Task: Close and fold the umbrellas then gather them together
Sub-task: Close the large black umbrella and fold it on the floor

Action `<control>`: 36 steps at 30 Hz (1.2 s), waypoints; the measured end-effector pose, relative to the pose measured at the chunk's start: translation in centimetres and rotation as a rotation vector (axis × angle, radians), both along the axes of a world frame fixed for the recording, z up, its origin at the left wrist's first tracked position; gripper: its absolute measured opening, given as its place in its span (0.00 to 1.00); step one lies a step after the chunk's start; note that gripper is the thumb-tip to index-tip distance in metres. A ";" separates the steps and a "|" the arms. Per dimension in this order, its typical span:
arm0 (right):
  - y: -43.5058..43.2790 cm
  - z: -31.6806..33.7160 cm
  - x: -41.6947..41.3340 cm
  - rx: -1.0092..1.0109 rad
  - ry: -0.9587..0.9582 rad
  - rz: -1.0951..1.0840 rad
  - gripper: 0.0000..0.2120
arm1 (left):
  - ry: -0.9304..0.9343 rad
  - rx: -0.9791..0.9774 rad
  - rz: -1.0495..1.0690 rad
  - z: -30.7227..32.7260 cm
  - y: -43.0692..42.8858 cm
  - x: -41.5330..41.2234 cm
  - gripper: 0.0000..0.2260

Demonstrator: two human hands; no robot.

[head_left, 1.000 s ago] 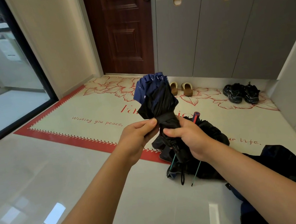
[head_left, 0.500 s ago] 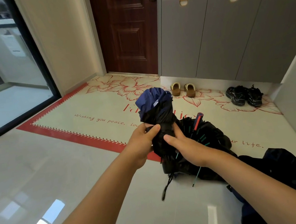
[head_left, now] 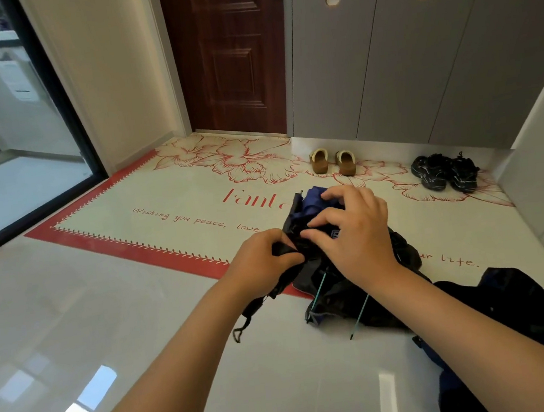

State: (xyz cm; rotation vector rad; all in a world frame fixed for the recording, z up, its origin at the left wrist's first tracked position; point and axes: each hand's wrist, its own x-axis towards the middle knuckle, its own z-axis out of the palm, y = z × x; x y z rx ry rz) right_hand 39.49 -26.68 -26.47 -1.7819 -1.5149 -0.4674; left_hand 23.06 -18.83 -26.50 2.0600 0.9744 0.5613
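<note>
Umbrella [head_left: 310, 201], navy and black, collapsed to a short bundle and held in the air between both hands, just above the near edge of a cream doormat [head_left: 179, 198] printed with red flowers and lettering. Left hand [head_left: 263, 260] clamped on black cloth at the near end of the bundle, fingers curled tight, with a thin wrist strap [head_left: 253, 308] dangling below toward the pale tiled floor [head_left: 123, 305]. Right hand [head_left: 354, 234] draped over the top and far side, fingers bent and spread, gripping the blue folds and pressing them inward. Hands almost touching, with the bundle caught between them and partly hidden beneath.

Looks closed already, but not neatly wrapped: cloth loose and puffed at the far end, no fastening band visibly done up. Probably midway through the folding of this one.

Directly beneath the hands, on the floor at the mat's red border, second umbrella [head_left: 357, 294]: a slack black heap with thin teal ribs poking out, clearly unfolded, so work left there. Farther right, near the lower edge, dark heap [head_left: 516, 307] of navy and black cloth, likely another one, though hard to tell for sure. Not yet gathered into one tidy pile, judging by the spread.

Beyond, along grey cupboards [head_left: 416, 56]: tan slippers [head_left: 331, 162] and black shoes [head_left: 445, 171]; brown door [head_left: 231, 59] at the back.
</note>
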 end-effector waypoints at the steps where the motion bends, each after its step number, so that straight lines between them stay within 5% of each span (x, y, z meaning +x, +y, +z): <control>1: 0.1 0.0 0.2 0.000 0.008 0.001 0.08 | 0.001 0.002 -0.002 0.0 -0.1 0.1 0.04; 7: 0.5 0.2 0.6 -0.134 0.302 -0.167 0.08 | 0.064 0.026 -0.002 0.4 -0.3 0.6 0.04; 10: 0.1 -0.2 0.2 -0.181 0.031 -0.180 0.09 | 0.141 0.016 -0.013 0.0 -0.5 0.7 0.04; 15: -0.6 -0.1 0.2 -0.395 -0.253 0.302 0.32 | 0.219 0.062 -0.028 -0.2 -0.3 0.4 0.14; 20: -0.6 -0.3 0.3 -0.467 0.184 0.418 0.21 | 0.204 0.048 -0.068 -0.4 -0.4 0.2 0.22; 23: -0.1 -0.4 0.8 -0.458 0.216 0.405 0.05 | 0.175 0.014 -0.095 -0.4 -0.7 0.2 0.25; 25: -0.1 -0.6 0.8 -0.482 0.233 0.406 0.04 | 0.147 0.012 -0.104 -0.3 -0.9 0.3 0.26; 36: -0.5 -2.2 0.2 -0.306 -0.179 0.371 0.10 | 0.142 0.099 -0.070 -0.1 -0.4 0.3 0.34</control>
